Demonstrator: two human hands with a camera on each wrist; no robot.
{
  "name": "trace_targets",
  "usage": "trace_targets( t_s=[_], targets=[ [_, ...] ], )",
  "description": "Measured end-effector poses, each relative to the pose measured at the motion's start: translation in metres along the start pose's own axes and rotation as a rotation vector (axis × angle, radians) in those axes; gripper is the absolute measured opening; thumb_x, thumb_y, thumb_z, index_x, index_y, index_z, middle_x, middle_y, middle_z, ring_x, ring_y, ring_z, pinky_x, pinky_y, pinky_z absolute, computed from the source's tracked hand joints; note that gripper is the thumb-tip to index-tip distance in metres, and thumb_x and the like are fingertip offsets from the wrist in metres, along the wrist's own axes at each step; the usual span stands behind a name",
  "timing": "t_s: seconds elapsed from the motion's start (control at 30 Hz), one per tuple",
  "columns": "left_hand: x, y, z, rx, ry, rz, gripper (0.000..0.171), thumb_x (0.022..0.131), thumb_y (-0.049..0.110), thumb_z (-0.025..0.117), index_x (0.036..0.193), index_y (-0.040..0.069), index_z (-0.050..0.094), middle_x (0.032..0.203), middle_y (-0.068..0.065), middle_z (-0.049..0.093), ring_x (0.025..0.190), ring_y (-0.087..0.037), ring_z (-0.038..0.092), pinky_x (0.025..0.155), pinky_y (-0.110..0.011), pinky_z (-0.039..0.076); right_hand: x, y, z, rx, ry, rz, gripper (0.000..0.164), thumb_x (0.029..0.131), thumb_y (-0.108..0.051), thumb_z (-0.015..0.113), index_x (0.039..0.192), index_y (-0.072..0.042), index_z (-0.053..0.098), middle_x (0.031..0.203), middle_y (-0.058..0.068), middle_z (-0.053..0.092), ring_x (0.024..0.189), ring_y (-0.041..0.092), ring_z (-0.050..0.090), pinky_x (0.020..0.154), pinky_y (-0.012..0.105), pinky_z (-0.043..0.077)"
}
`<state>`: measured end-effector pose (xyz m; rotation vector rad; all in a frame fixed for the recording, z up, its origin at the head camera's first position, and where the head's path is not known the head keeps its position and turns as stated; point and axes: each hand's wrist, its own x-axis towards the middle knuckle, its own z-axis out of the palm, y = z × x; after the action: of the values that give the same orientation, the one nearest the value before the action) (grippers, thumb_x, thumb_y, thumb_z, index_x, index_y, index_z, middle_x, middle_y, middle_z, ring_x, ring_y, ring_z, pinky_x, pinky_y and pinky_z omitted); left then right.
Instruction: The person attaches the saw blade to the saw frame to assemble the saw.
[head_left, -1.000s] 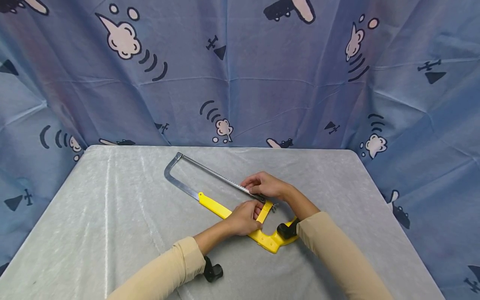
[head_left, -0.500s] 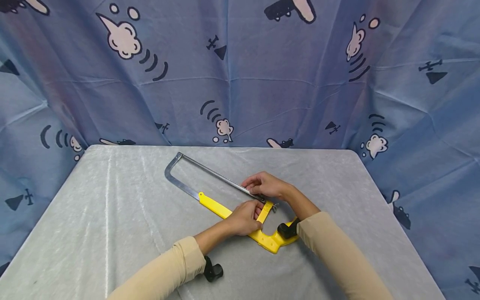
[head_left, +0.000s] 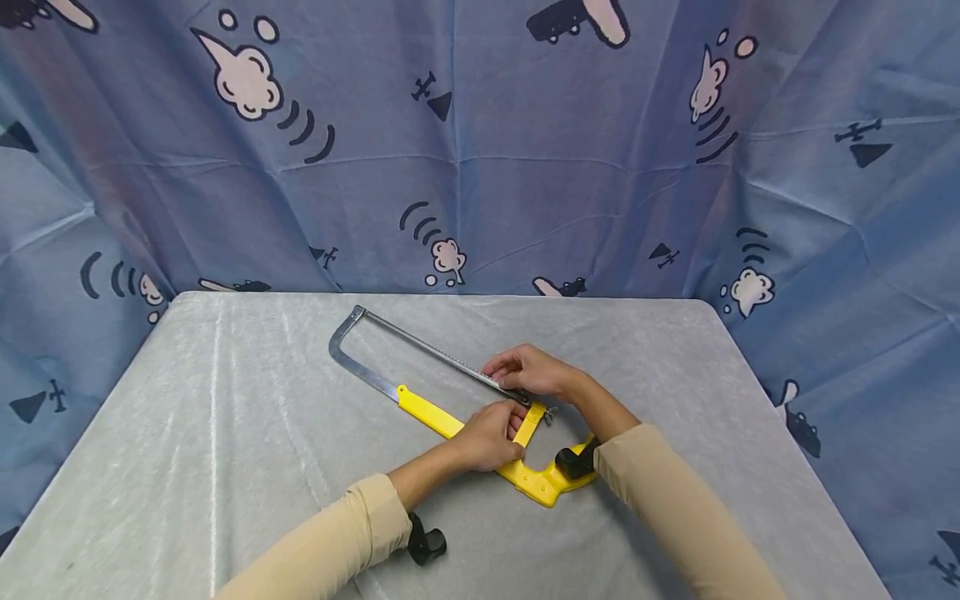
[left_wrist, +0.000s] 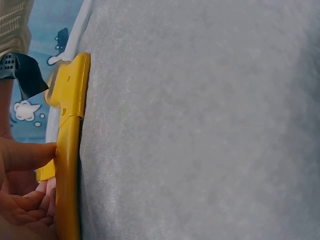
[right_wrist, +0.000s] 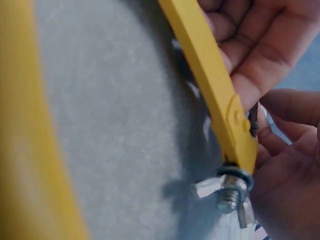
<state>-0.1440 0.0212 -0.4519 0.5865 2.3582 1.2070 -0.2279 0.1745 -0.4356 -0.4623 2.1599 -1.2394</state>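
A hacksaw (head_left: 427,413) with a yellow and grey metal frame lies slanted on the table, its handle end towards the near right. My left hand (head_left: 486,437) holds the yellow frame beside its upright arm; in the left wrist view the thumb (left_wrist: 30,155) presses on the frame bar. My right hand (head_left: 538,370) pinches the hacksaw blade (head_left: 427,344) near the handle end. A metal wing nut (right_wrist: 227,192) sits on the bolt at the end of the yellow arm (right_wrist: 205,65). Fingers partly hide the blade's near end.
The table (head_left: 247,467) has a light grey cloth cover. Behind it hangs a blue patterned curtain (head_left: 525,167). Black wrist mounts (head_left: 427,543) stick out from both sleeves, the right one close over the saw handle.
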Motion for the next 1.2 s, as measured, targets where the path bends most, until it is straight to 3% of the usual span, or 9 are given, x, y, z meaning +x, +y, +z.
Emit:
trace_targets(
  t_s=[0.2, 0.33, 0.57, 0.73, 1.0, 1.2],
  targets=[
    [0.000, -0.002, 0.000, 0.004, 0.004, -0.009, 0.041, 0.079, 0.002, 0.076, 0.117, 0.001, 0.059, 0.091, 0.000, 0.054, 0.084, -0.012, 0.050, 0.075, -0.025, 0.042, -0.016, -0.011, -0.003, -0.106, 0.057, 0.043, 0.037, 0.099, -0.011, 0.055, 0.133, 0.003, 0.059, 0.117, 0.013, 0.066, 0.099, 0.021, 0.062, 0.084, 0.035, 0.051],
    [0.000, -0.002, 0.001, 0.000, 0.014, -0.014, 0.040, 0.078, 0.001, 0.076, 0.115, 0.001, 0.060, 0.090, 0.000, 0.055, 0.083, -0.012, 0.050, 0.074, -0.025, 0.042, -0.034, -0.014, -0.012, -0.171, 0.105, -0.014, 0.038, 0.100, -0.014, 0.057, 0.134, 0.004, 0.057, 0.117, 0.019, 0.065, 0.100, 0.028, 0.065, 0.089, 0.040, 0.051],
    [0.000, 0.000, 0.002, -0.004, 0.012, -0.022, 0.040, 0.080, 0.002, 0.077, 0.116, 0.001, 0.060, 0.090, 0.000, 0.055, 0.083, -0.012, 0.050, 0.075, -0.025, 0.042, -0.062, -0.001, -0.019, -0.185, 0.156, -0.122, 0.030, 0.098, -0.007, 0.058, 0.124, 0.008, 0.062, 0.099, 0.021, 0.067, 0.087, 0.031, 0.063, 0.075, 0.032, 0.051],
    [-0.001, 0.000, 0.002, 0.001, 0.020, -0.011, 0.041, 0.079, 0.001, 0.077, 0.116, 0.001, 0.061, 0.090, 0.000, 0.055, 0.083, -0.011, 0.050, 0.075, -0.025, 0.042, -0.073, 0.011, -0.015, -0.180, 0.142, -0.139, 0.027, 0.095, -0.003, 0.058, 0.119, 0.008, 0.063, 0.086, 0.017, 0.067, 0.079, 0.034, 0.060, 0.068, 0.027, 0.049],
    [-0.002, -0.001, 0.002, -0.004, 0.020, -0.009, 0.041, 0.078, 0.001, 0.077, 0.116, 0.001, 0.061, 0.090, 0.001, 0.055, 0.083, -0.011, 0.050, 0.074, -0.024, 0.042, -0.082, 0.016, -0.010, -0.160, 0.138, -0.132, 0.025, 0.097, -0.004, 0.057, 0.118, 0.008, 0.063, 0.086, 0.015, 0.066, 0.079, 0.034, 0.060, 0.070, 0.032, 0.052],
    [-0.001, -0.001, 0.002, -0.003, 0.017, -0.010, 0.041, 0.079, 0.001, 0.077, 0.116, 0.002, 0.061, 0.091, 0.001, 0.055, 0.084, -0.011, 0.050, 0.074, -0.024, 0.042, -0.085, 0.019, -0.009, -0.161, 0.132, -0.134, 0.027, 0.098, -0.006, 0.056, 0.120, 0.008, 0.063, 0.087, 0.015, 0.066, 0.078, 0.032, 0.060, 0.068, 0.029, 0.050]
  ],
)
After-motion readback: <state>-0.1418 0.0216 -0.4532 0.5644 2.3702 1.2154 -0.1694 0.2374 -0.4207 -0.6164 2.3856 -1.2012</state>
